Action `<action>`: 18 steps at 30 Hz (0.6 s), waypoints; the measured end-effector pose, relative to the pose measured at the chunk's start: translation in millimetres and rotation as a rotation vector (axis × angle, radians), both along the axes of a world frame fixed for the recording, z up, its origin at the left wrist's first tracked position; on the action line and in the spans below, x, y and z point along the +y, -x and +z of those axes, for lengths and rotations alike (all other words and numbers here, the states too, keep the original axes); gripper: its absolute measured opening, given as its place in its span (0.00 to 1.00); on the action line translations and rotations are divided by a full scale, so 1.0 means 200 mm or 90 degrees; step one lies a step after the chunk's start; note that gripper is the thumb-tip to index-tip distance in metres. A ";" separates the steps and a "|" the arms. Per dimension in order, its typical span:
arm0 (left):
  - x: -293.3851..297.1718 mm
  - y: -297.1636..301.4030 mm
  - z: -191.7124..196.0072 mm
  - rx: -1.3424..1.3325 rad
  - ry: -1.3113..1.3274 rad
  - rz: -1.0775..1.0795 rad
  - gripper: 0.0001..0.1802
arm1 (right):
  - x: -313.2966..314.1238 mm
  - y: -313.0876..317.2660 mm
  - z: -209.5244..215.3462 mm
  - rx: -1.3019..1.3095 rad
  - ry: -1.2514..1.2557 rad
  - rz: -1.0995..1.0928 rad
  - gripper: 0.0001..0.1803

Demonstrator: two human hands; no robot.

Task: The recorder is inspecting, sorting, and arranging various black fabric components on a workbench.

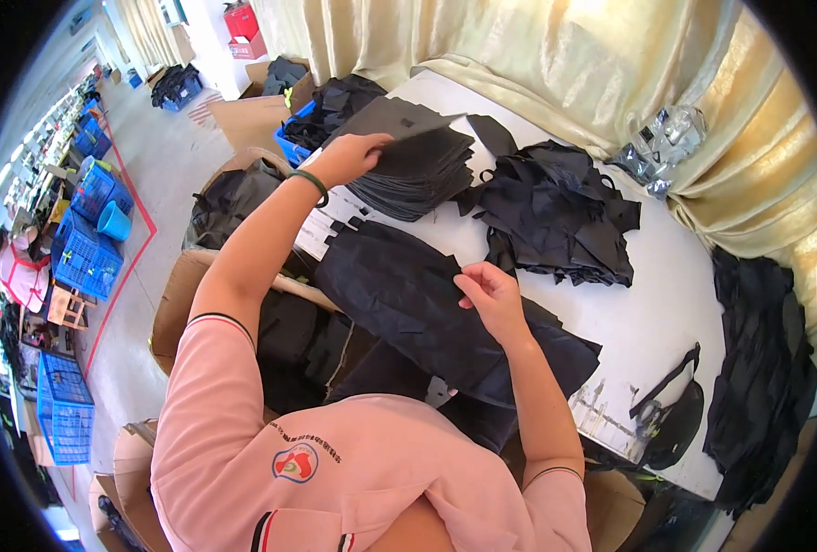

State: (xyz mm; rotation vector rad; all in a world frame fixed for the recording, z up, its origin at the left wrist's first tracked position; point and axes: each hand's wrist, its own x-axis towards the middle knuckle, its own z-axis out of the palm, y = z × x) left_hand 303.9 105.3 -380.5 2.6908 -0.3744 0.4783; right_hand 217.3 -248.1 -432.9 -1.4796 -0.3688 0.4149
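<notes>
My left hand [351,158] reaches to a stack of dark grey flat panels [413,175] at the back of the table. Its fingers are closed on the near left edge of the top panel [399,118], whose right edge is lifted off the stack. Close to my body, a long black fabric piece [394,276] lies over the table's front edge. My right hand [493,299] pinches the upper edge of this fabric, its fingertips drawn together. A loose heap of black fabric pieces [555,212] is right of the stack.
The white table [647,317] also bears a small black bag [679,414] at right. More black fabric [762,368] hangs at the far right. Cardboard boxes [174,317] and a blue crate [293,147] with dark pieces stand left. Pale curtains [555,55] back the table.
</notes>
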 end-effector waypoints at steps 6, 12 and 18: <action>-0.42 0.51 0.21 -0.062 0.404 -0.019 0.14 | -0.06 -0.05 0.10 -0.247 -0.054 -0.228 0.03; -0.52 0.74 0.24 0.049 0.376 -0.090 0.14 | -0.06 -0.09 0.14 -0.235 -0.075 -0.226 0.03; -0.50 0.71 0.30 0.235 0.314 -0.501 0.27 | -0.10 -0.02 0.08 -0.179 -0.124 -0.177 0.02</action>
